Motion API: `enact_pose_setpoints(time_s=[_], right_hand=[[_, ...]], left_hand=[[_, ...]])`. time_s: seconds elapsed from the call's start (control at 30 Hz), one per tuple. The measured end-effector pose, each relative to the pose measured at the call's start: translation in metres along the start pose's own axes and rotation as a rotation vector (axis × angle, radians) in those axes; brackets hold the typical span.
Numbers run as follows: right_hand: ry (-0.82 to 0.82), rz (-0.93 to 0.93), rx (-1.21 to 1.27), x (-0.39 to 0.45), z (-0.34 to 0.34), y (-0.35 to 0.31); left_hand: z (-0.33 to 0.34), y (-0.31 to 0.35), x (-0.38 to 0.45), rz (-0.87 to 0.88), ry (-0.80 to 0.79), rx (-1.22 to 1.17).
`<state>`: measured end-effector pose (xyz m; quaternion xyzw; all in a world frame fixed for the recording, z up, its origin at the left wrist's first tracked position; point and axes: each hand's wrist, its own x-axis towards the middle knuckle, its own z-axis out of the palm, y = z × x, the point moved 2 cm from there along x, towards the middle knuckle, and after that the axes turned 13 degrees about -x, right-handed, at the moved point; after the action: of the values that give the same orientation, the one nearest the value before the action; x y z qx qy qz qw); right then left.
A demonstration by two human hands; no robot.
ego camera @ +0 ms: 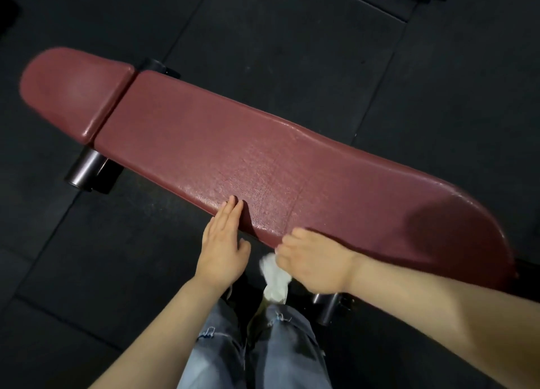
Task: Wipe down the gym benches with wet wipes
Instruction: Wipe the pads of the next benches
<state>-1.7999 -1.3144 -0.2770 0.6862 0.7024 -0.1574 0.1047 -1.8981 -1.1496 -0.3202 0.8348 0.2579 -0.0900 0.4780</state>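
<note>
Bracing against the long dark-red padded vinyl bench, the left hand lies flat and open at the bench's near edge, fingers straight and together, gripping nothing; this looks meant to steady the body while the other hand works. The right hand, blurred, is curled closed over the same near edge, further toward the bench's rounded end, pinching a crumpled white wet wipe. The wipe hangs below and just off that edge, under the knuckles, seemingly placed to rub the bench's side rim rather than its top.
</note>
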Motion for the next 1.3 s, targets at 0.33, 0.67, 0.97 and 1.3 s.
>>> enact_pose_setpoints(time_s=[0.33,0.67,0.97,1.3], right_hand=[[0.035,0.892,-0.156,-0.023,-0.012,0.107],[0.053,0.242,-0.107,-0.041,0.008,0.011],[0.123,0.928,0.084,-0.041,-0.011,0.099],[0.134,0.496,0.135,-0.077,0.018,-0.02]], left_hand=[[0.015,0.014,-0.016,0.007,-0.018,0.024],[0.021,0.025,-0.018,0.05,-0.056,0.049],[0.018,0.02,-0.018,0.085,-0.09,0.098],[0.034,0.035,-0.015,0.233,-0.179,0.16]])
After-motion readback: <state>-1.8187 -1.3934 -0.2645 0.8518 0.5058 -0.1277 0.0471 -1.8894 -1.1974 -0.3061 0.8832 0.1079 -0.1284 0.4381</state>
